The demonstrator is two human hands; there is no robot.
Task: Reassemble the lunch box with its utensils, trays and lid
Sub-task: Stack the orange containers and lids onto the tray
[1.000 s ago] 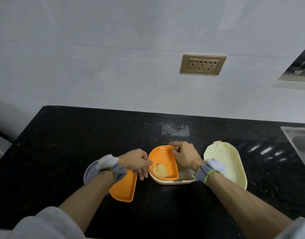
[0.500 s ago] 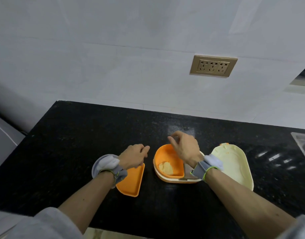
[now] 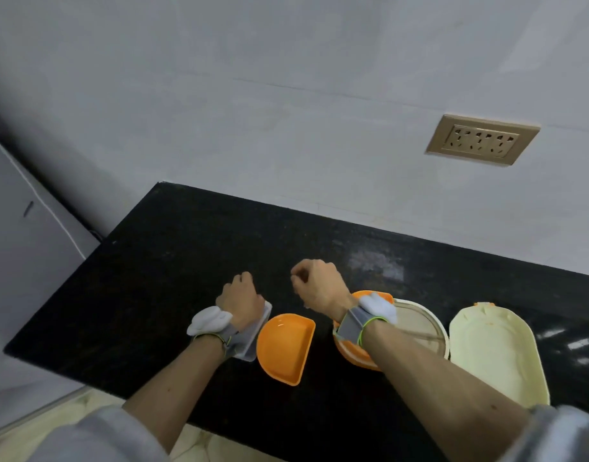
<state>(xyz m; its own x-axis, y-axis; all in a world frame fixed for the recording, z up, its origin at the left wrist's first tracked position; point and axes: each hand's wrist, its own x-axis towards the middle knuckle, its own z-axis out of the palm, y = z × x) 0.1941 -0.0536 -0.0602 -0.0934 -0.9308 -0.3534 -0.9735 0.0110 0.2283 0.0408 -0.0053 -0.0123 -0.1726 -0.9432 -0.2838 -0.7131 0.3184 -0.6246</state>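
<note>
Both your hands hover curled over the black table point(image 3: 173, 261), and neither grips anything that I can make out: your left hand point(image 3: 241, 300) is loosely fisted above a grey flat piece point(image 3: 253, 338) (perhaps an inner lid, hard to tell), and your right hand point(image 3: 319, 285) has thumb and fingertips drawn together, with nothing visible between them. The loose orange tray point(image 3: 285, 346) lies on the table between your wrists, just right of the grey piece, its straight edge facing right and away, toward the lunch box point(image 3: 433, 331). The box sits under your right forearm with one orange tray already inside; the cream lid point(image 3: 496, 355) lies open beside it. Your left hand looks nearer the loose tray.
</note>
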